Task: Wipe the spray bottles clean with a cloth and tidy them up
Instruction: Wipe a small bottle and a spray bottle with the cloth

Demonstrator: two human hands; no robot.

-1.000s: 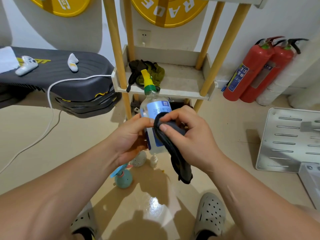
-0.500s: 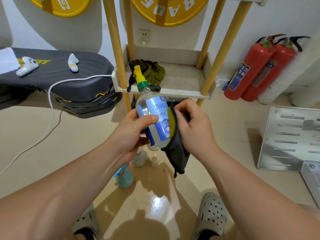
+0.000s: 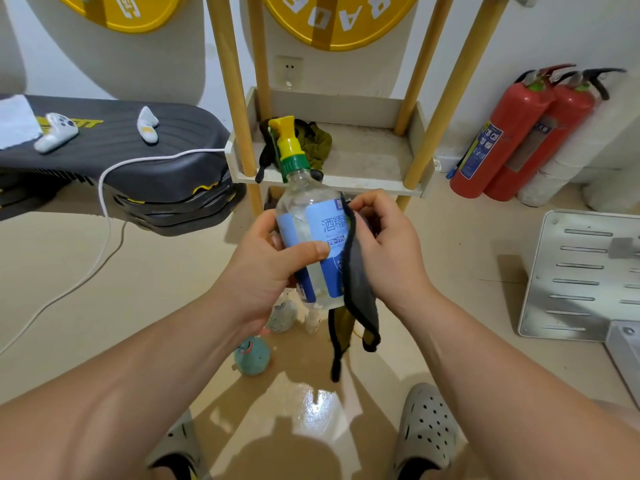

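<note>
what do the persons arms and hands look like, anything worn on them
Both are bare. The left hand and right hand wear no gloves, and no ring shows on the fingers in view. The left forearm and right forearm carry no sleeve, watch or band up to the frame's lower edge.

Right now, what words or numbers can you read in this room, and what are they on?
"酒精" and "70-75%": blue label on the spray bottle.
"RADE", upside down: yellow disc on the wall.
Yellow lettering on the black bench: partly covered, unreadable.
Labels on the fire extinguishers: too small to read.
Smaller print on the bottle label: blurred.
</note>
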